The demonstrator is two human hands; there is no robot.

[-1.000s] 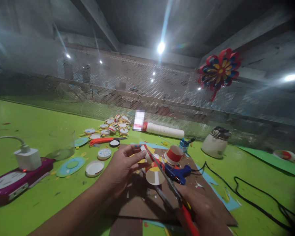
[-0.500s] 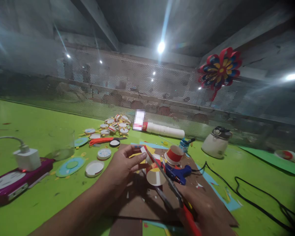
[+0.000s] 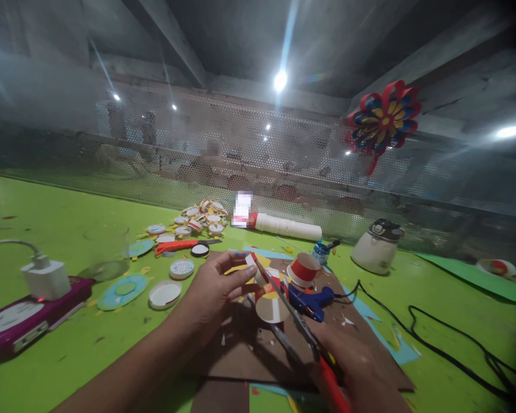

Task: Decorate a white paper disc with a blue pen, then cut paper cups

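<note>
My left hand (image 3: 219, 281) pinches the cut wall of a small red, yellow and white paper cup (image 3: 272, 311) between thumb and fingers. In my right hand (image 3: 355, 355) is a pair of scissors (image 3: 303, 330) with red handles, its blades apart. One blade crosses in front of the cup wall near my left fingertips, and the other passes below. Under both hands lies a brown board (image 3: 223, 358) with small white scraps. Just beyond the scissors sit a blue glue gun (image 3: 312, 301) and another red-and-white cup piece (image 3: 304, 271).
Left of my hands are white lids (image 3: 165, 294), blue paper rings (image 3: 122, 292), a clear cup (image 3: 107, 252), an orange cutter (image 3: 176, 246) and a purple power strip (image 3: 73, 295). Stacked cups (image 3: 290, 228) lie at the back. A black cord (image 3: 382, 310) and grey-white jug (image 3: 376, 249) are right.
The view shifts very slightly. Both hands, the cup and the scissors stay almost in the same place.
</note>
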